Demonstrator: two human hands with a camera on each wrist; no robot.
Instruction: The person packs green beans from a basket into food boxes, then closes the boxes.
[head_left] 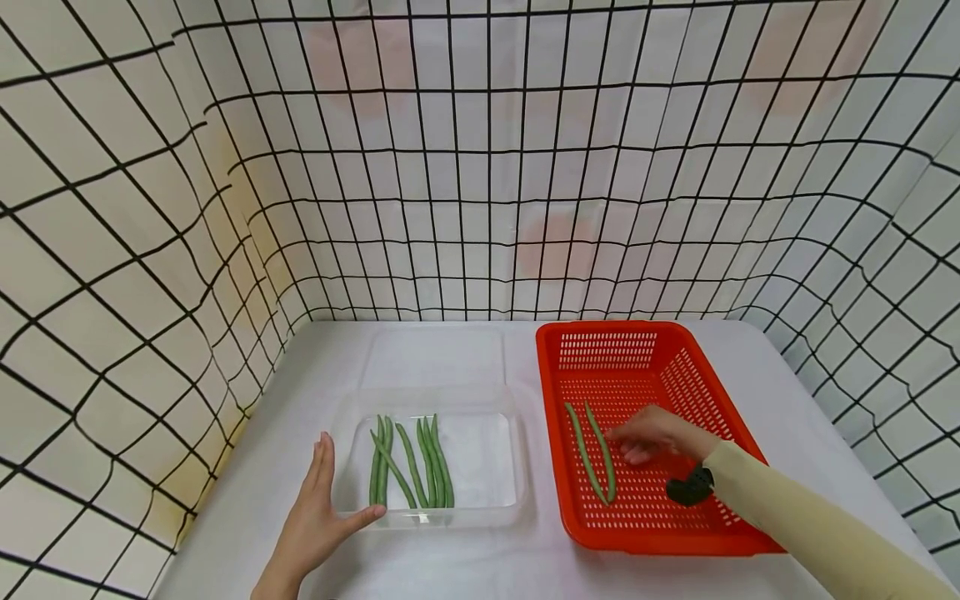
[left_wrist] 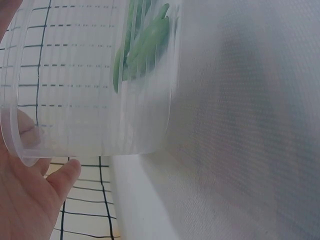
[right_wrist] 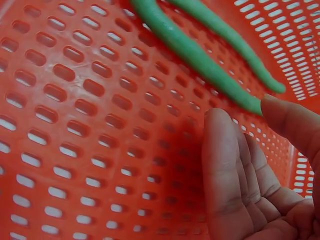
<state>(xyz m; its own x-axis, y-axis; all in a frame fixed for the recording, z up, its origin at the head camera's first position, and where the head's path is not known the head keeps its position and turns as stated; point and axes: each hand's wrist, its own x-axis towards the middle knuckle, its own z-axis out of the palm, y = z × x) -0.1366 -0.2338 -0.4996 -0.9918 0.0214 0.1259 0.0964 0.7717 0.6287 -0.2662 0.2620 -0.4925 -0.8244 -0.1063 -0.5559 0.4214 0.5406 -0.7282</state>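
Observation:
Two green beans [head_left: 595, 450] lie side by side on the floor of the red basket [head_left: 551, 433]. Over them, from the right, reaches my right hand [head_left: 651, 433], its thumb apart from the fingers and nothing between them. The thumb tip overlaps the end of the nearer green bean [right_wrist: 200, 62] in the right wrist view. My left hand [head_left: 318, 508] spreads at the left side of a clear plastic container [head_left: 491, 518], thumb along its front rim, fingers outside the left wall. Several green beans [head_left: 431, 462] lie lengthwise in the container's left half, one slanting across others.
A flat clear lid [head_left: 435, 354] lies behind the container on the white tabletop [head_left: 465, 567]. Black wire mesh [head_left: 487, 200] walls the back and both sides. A black strap-like object [head_left: 690, 486] sits at my right wrist.

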